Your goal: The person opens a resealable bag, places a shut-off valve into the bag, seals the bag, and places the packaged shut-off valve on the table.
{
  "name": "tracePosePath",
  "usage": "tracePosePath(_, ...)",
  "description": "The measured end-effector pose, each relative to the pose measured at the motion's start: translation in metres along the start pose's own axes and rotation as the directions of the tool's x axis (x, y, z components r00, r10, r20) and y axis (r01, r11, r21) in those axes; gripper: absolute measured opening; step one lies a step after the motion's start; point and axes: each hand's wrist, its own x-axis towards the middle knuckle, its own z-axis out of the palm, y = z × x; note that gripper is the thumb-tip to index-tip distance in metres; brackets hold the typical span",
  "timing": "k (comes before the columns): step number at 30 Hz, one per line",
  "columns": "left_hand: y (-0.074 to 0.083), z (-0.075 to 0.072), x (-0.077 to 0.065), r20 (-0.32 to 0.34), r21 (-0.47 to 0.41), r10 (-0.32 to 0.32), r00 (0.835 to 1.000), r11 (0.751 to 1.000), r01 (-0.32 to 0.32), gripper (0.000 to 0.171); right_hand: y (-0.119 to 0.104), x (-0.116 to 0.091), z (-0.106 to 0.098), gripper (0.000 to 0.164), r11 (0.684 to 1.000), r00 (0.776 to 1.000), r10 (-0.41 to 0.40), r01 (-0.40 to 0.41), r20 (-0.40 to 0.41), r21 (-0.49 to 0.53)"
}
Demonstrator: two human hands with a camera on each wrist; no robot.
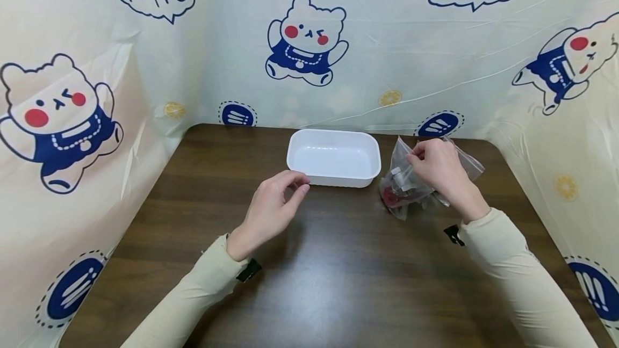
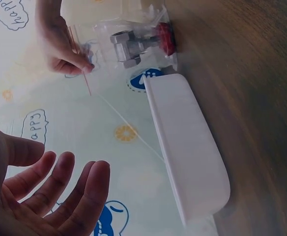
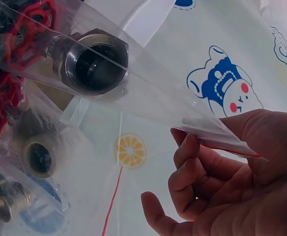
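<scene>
At the right of the table, my right hand pinches the upper edge of a clear zip bag. Inside that bag is a metal valve with a red handwheel, seen close in the right wrist view. More bagged valves with red wheels sit beside it there. My left hand hovers near the front left corner of a white plastic tray, its fingers loosely bent and holding nothing. Whether its fingertips touch the tray's edge is hard to tell in the head view; the left wrist view shows them apart.
The tray stands toward the back of the dark wooden table, left of the bags. A pale cloth printed with bears and "happy" bubbles hangs round the back and sides of the table.
</scene>
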Motion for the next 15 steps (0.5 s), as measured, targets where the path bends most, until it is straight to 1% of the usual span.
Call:
tracePosePath(7, -0.002, -0.001, 0.001, -0.002, 0.007, -0.005, 1.0, 1.0, 0.005, 0.009, -0.001, -0.005, 0.001, 0.018, 1.0, 1.0, 0.011, -0.011, -0.009, 0.009)
tracePosePath(15, -0.009, -0.003, 0.003, -0.01, 0.012, -0.009, 1.0, 1.0, 0.009, 0.011, -0.003, -0.011, 0.002, 0.019, 0.998, 0.998, 0.068, -0.068, 0.018, -0.004)
